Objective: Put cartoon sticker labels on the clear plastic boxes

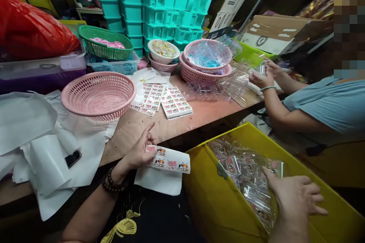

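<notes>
My left hand (141, 150) pinches a sticker sheet (171, 162) printed with cartoon cats, its index finger pointing up. The sheet curls over, and its white lower part hangs above my lap. Over the yellow bin (205, 182) at the lower right, my right hand (296, 193) has its fingers spread. Its thumb reaches to the clear plastic boxes (256, 193) in the bin; whether it touches one I cannot tell. Several boxes carry cat stickers. On the table lie a stack of sticker sheets (176, 103) and looser sheets (152, 97) beside it.
A pink basket (98, 112) stands left of the sheets, by crumpled white backing paper (51, 155). Behind are a white bowl (152, 51), pink baskets (196, 74) and teal crates (129, 11). At right, a co-worker's hands (264, 78) hold a clear plastic piece.
</notes>
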Demonstrator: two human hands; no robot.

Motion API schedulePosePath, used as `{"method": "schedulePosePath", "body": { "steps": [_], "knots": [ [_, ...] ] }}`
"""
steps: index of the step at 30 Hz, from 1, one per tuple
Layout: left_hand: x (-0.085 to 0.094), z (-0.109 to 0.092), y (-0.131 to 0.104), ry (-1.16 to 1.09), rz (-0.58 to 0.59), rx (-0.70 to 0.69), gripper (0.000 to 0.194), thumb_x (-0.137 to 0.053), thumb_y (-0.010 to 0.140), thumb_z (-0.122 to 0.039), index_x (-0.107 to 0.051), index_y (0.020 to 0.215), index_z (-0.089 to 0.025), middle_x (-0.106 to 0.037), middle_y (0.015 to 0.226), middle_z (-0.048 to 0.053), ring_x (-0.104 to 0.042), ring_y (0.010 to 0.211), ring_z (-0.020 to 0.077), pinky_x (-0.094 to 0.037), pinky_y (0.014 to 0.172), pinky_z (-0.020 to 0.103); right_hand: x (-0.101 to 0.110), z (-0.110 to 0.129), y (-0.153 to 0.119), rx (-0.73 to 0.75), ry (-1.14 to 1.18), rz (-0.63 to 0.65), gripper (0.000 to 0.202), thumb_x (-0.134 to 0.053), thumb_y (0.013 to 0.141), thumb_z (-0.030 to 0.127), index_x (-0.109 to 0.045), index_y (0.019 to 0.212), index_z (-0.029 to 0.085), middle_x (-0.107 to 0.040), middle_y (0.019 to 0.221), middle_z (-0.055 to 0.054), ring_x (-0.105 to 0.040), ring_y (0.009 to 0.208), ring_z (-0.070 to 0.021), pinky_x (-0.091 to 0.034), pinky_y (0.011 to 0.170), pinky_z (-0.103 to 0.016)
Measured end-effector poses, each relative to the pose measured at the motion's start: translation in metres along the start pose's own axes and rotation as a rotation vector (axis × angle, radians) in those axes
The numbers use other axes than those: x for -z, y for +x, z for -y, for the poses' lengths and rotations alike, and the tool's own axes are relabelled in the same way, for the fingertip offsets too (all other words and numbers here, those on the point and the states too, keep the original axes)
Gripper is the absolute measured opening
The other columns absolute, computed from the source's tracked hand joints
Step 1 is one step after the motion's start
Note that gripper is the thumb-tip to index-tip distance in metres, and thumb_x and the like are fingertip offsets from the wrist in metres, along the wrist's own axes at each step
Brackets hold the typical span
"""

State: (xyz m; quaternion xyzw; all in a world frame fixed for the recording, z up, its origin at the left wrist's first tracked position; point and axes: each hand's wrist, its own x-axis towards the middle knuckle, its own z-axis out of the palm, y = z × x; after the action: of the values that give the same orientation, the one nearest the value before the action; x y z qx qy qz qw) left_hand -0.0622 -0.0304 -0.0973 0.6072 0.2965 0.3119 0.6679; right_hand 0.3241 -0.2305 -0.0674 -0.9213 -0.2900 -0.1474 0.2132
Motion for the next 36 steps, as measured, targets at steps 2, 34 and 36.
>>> {"method": "schedulePosePath", "body": {
  "steps": [2, 34, 36],
  "knots": [
    [-0.002, -0.002, -0.002, 0.026, 0.051, 0.025, 0.1, -0.066, 0.078, -0.023, -0.009, 0.16, -0.029, -0.047, 0.094, -0.001, -0.049, 0.064, 0.0093, -0.043, 0.054, 0.021, 0.004, 0.048, -0.013, -0.167, 0.009, 0.004, 0.087, -0.054, 0.082, 0.07, -0.045, 0.147, 0.013, -0.044, 0.141, -0.038, -0.04, 0.134, -0.0534, -0.03, 0.095, -0.071],
    [-0.013, 0.015, 0.001, -0.201, -0.185, 0.192, 0.043, -0.085, 0.068, -0.047, -0.076, 0.091, -0.012, -0.078, 0.084, 0.008, -0.069, 0.071, 0.0187, -0.054, 0.067, 0.028, -0.06, 0.201, -0.11, 0.904, 0.802, 0.192, 0.015, -0.065, 0.086, 0.023, -0.076, 0.09, 0.033, -0.072, 0.095, -0.004, -0.066, 0.09, -0.0222, -0.053, 0.087, -0.04],
    [-0.01, 0.016, 0.001, -0.188, -0.195, 0.191, 0.038, -0.08, 0.074, -0.048, -0.077, 0.086, -0.012, -0.077, 0.081, 0.008, -0.068, 0.069, 0.0179, -0.052, 0.064, 0.026, -0.066, 0.195, -0.105, 1.147, 0.85, -0.117, 0.03, -0.068, 0.083, 0.016, -0.074, 0.098, 0.041, -0.067, 0.088, 0.0, -0.064, 0.084, -0.0185, -0.052, 0.087, -0.038]
  ]
}}
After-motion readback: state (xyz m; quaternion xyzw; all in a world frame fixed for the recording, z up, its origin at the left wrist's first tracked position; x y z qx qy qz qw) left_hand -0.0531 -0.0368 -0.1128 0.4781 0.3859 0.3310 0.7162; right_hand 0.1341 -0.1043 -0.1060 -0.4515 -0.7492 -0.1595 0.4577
